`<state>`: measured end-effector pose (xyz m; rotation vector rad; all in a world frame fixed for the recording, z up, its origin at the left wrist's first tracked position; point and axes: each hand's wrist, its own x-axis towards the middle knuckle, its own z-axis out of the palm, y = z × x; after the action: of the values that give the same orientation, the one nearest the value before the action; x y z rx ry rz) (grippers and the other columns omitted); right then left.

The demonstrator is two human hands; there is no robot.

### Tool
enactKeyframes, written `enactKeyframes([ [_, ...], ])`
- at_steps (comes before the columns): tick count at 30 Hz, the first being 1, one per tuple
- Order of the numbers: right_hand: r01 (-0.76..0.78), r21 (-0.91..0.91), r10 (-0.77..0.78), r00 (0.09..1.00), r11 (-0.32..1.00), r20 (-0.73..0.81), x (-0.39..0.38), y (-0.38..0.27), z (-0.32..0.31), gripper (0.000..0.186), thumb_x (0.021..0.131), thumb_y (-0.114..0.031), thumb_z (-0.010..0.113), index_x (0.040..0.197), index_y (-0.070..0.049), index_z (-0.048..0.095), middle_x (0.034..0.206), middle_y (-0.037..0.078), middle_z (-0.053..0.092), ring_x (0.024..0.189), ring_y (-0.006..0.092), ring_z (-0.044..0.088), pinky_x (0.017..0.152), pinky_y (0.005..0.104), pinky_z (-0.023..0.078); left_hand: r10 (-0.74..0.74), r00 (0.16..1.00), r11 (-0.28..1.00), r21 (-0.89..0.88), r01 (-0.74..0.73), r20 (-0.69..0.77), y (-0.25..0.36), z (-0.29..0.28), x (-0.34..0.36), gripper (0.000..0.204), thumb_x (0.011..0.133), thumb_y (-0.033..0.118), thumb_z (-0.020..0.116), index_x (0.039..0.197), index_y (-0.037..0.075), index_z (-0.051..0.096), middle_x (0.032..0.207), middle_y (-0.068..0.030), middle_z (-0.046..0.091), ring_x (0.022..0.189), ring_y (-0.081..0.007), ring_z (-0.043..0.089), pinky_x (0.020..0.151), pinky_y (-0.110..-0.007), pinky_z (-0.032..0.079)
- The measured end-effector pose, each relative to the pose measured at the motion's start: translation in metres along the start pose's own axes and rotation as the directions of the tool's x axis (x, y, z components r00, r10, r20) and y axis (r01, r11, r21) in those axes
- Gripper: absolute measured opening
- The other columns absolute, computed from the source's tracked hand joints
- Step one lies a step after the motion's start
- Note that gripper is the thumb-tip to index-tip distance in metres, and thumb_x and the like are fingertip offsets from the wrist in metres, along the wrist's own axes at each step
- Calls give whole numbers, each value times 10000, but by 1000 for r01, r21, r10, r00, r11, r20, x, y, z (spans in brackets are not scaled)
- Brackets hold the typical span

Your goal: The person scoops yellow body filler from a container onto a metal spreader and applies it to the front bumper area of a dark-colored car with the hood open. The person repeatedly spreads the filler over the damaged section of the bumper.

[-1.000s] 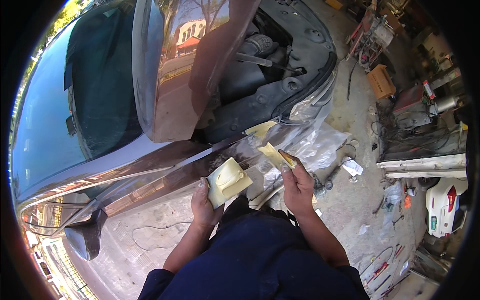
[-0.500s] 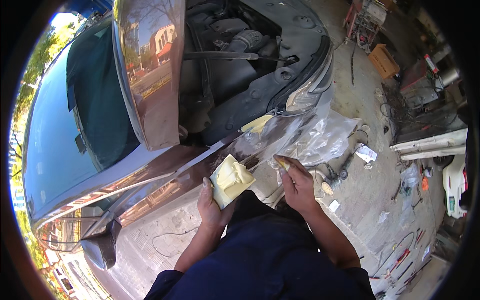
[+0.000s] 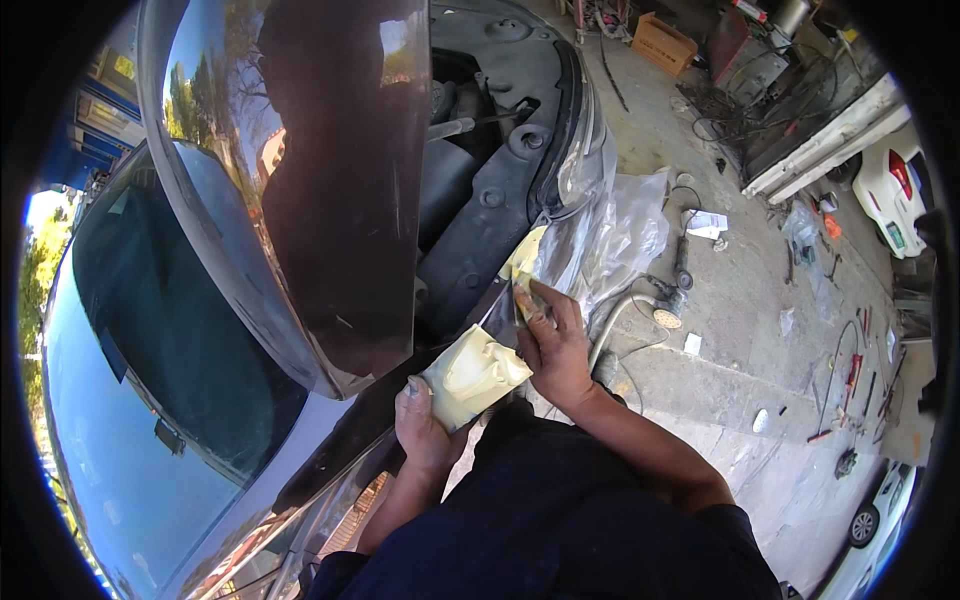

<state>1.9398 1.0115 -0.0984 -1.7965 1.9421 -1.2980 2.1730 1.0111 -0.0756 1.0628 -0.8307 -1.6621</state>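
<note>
In my left hand (image 3: 422, 428) is a small flat board, gripped by its lower left edge. Pale yellow filler paste (image 3: 478, 365) lies thick and ridged across the board. My right hand (image 3: 560, 352) pinches a small thin spreader (image 3: 522, 292), smeared with yellow and partly hidden by my fingers. It is held up just beyond the board, close to the side of the car's front fender. A patch of the same pale yellow filler (image 3: 524, 252) coats the fender beside the headlight. My fingers are stained with paste.
The raised dark hood (image 3: 345, 220) stands at the left over the engine bay (image 3: 500, 165). Clear plastic sheeting (image 3: 640, 215) drapes from the front corner. On the concrete lie a corded sander (image 3: 670, 300), papers (image 3: 707, 223) and scattered tools (image 3: 853, 385). A cardboard box (image 3: 663, 43) sits farther off.
My view has shifted, bringing the hood larger into the left. My right hand with the spreader has moved left and up, nearer the board and the fender's filler patch. The left hand still holds the board.
</note>
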Motion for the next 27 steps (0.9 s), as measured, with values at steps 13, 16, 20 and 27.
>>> enactKeyframes([
  [13,-204,401,254,964,893,-76,-16,-56,-108,340,1105,-29,645,1433,14,728,1292,207,766,1158,262,744,1034,352,561,28,981,935,-352,43,194,5,53,20,580,1227,394,437,1433,-120,609,1403,-223,717,1280,-298,729,1134,-421,545],
  [16,93,54,-91,994,994,-53,-10,-64,-122,446,973,8,698,1407,-64,771,1352,171,737,1224,325,710,1094,420,553,-6,983,932,-356,72,185,2,66,20,582,1220,408,454,1427,-113,611,1378,-212,725,1290,-300,725,1133,-417,545],
  [20,273,-187,-268,962,944,53,-12,-59,-114,539,853,9,740,1360,-158,817,1429,92,695,1315,313,643,1111,488,558,8,985,993,-114,12,175,-9,64,19,599,1211,426,473,1437,-112,610,1364,-205,732,1286,-300,725,1123,-415,547],
  [27,25,161,-53,984,987,170,-19,-51,-119,405,945,72,711,1317,-60,801,1316,160,747,1179,362,719,1038,429,590,91,994,943,-328,-64,67,-3,62,22,562,1220,410,425,1447,-68,615,1422,-190,714,1290,-304,723,1137,-431,529],
])
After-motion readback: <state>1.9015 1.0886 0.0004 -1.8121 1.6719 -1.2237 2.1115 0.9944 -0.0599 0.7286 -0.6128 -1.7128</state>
